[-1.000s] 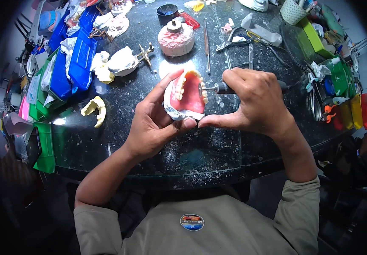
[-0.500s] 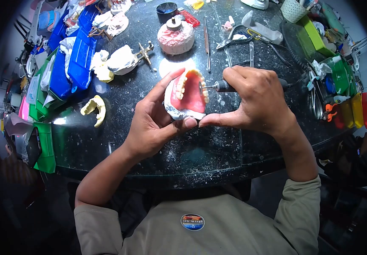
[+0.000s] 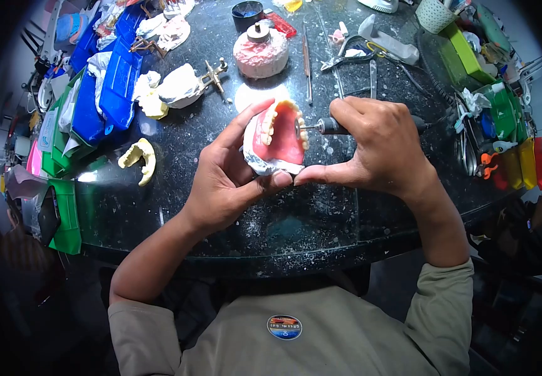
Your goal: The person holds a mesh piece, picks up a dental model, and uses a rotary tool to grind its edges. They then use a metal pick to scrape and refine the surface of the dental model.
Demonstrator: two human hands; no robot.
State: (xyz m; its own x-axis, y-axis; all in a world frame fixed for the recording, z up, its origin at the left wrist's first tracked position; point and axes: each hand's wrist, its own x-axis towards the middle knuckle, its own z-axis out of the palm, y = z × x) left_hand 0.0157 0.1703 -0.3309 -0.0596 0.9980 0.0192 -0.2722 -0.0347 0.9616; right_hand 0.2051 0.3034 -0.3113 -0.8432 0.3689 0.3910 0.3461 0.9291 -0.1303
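A pink denture (image 3: 286, 144) with a row of cream teeth sits on a white plaster model, tilted up toward me. My left hand (image 3: 224, 182) grips the model from the left, with the index finger along its far edge and the thumb at its near edge. In my right hand (image 3: 384, 147) is a dark rotary handpiece (image 3: 332, 126), pointing left. Its thin bur reaches the teeth on the denture's right side. My right thumb is stretched out to the model's near corner, close to my left thumb tip.
A round plaster flask (image 3: 260, 53) stands behind the model. White plaster casts (image 3: 180, 86) and a yellowish U-shaped piece (image 3: 139, 160) lie to the left. Pliers (image 3: 352, 51) and slim tools lie at the back right. Blue bins (image 3: 117, 88) and green bins (image 3: 506, 109) flank the table.
Almost nothing differs. Both hands, the denture and the handpiece keep nearly the same place, while the view has shifted very slightly.
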